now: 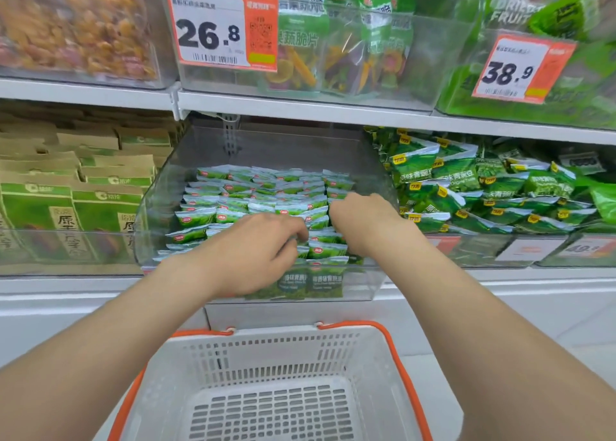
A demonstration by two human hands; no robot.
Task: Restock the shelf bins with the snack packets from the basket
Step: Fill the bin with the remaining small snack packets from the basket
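A clear plastic shelf bin [156, 204] on the middle shelf holds rows of small green snack packets [253, 190] standing on edge. Both my hands are inside the bin at its front. My left hand [256, 254] rests on the front rows with fingers curled down among the packets. My right hand [363, 220] is curled over packets at the right side of the bin. I cannot see a packet lifted clear by either hand. Below, the white basket [280, 350] with orange handles shows only its slotted bottom.
Brown-and-green cartons [76, 200] fill the bin to the left. Larger green pea bags [483, 187] fill the bin to the right. The upper shelf carries bins with price tags 26.8 [220, 27] and 38.9 [520, 67]. A white shelf edge [300, 107] runs above the bin.
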